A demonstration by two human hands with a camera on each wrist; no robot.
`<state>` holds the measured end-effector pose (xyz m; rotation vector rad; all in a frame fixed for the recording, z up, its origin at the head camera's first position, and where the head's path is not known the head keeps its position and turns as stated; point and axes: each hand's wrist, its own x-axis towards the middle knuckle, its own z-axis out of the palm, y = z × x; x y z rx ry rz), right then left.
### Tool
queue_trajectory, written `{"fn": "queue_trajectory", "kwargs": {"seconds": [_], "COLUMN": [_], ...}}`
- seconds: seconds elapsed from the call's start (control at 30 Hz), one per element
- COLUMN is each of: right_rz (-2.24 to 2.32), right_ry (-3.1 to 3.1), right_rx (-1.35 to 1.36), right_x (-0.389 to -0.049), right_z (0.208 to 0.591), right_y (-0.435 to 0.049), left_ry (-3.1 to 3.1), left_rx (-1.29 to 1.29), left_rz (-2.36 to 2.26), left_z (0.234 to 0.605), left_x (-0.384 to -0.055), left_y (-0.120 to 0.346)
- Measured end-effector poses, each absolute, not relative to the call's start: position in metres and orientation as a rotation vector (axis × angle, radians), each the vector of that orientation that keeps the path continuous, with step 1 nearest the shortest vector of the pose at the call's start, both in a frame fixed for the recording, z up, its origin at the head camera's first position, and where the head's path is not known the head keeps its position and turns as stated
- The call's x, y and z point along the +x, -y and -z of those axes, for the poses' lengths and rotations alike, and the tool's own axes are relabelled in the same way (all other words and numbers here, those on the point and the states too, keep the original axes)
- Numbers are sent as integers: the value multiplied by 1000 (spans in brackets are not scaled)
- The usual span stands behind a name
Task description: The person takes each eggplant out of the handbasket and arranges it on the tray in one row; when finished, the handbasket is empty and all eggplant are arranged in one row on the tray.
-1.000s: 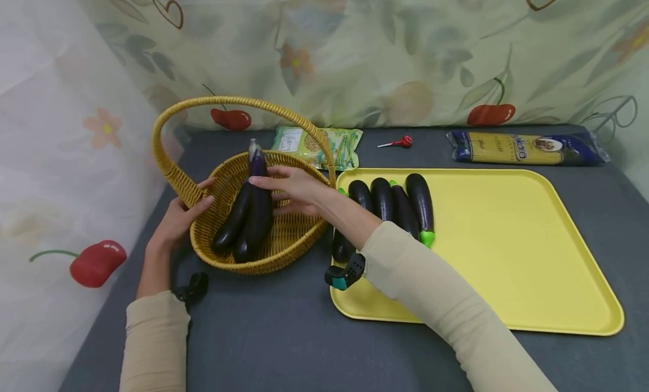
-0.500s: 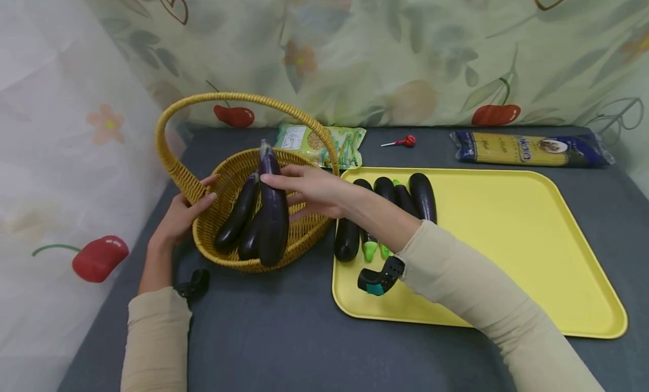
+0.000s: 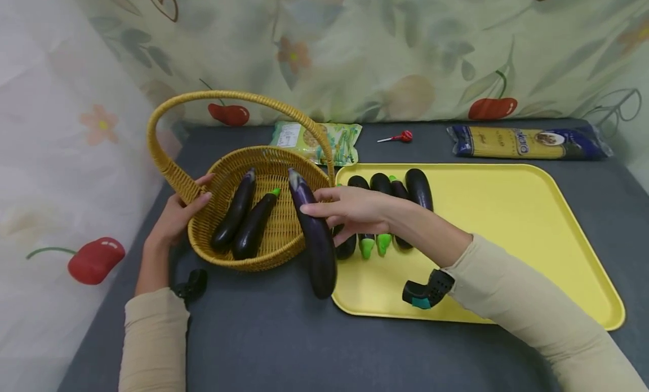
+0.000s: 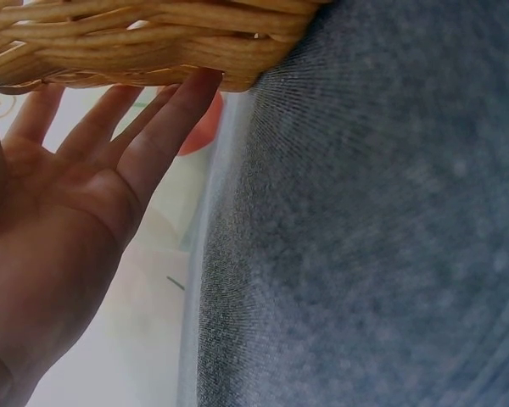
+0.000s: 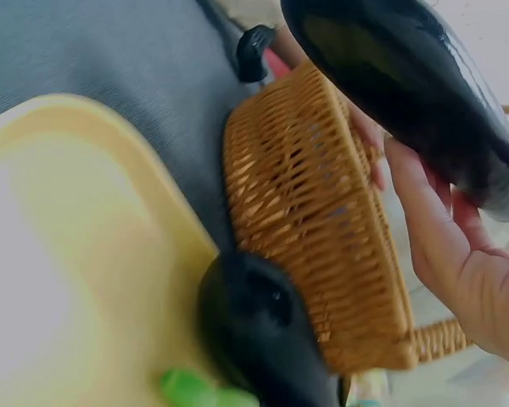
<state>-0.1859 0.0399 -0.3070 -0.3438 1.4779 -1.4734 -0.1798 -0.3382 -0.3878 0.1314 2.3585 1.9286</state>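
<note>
My right hand (image 3: 355, 212) grips a dark purple eggplant (image 3: 316, 245) near its pale end, thumb on top. This eggplant overlaps the right side of the wicker basket (image 3: 274, 262) and the tray's left edge. In the right wrist view it slants over the basket, its pale tip by my fingers. My left hand (image 3: 174, 220) holds the basket's left side at the handle base; the left wrist view shows those fingers (image 4: 165, 131) against the weave. Two eggplants lie in the basket, one dark-tipped (image 3: 234, 212) and one green-tipped (image 3: 256, 226).
A yellow tray (image 3: 507, 245) to the right bears several eggplants (image 3: 418, 189) along its left side, partly behind my right hand. Behind stand a green food bag (image 3: 345, 141), a red lollipop (image 3: 405, 136) and a pasta packet (image 3: 529, 143). The basket's tall handle (image 3: 238, 94) arches overhead.
My right hand has lifted the eggplant from among the others in the basket and carried it right and nearer, over the basket's edge. My left hand stays on the basket.
</note>
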Motion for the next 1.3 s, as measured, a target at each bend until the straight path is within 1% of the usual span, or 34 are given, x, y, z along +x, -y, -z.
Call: {"fn": "queue_trajectory", "kwargs": {"seconds": [0.33,0.47,0.8,1.0,1.3], "right_rz": [1364,1402,1456,1430,1304], "right_ry": [-1599,-1600,-1673,-1711,-1848], "right_rx": [-302,-275,-142,-96,-25], "right_x": [-179,-182,-193,-201,-219], "right_z": [317,321,321,322,334], "right_y": [-90,-115,-173,-200,-233], "left_ry": [-2362,-2337,-2266,-2306,-2357], "left_rx": [130,132,137,115,109], "left_rz": [-1924,-1948,-2021,-1977,-1927], "left_z": [388,387,388,387,389], "left_x": [-180,-180,-180,-180,-181], "left_y": [338,338,338,339,338]}}
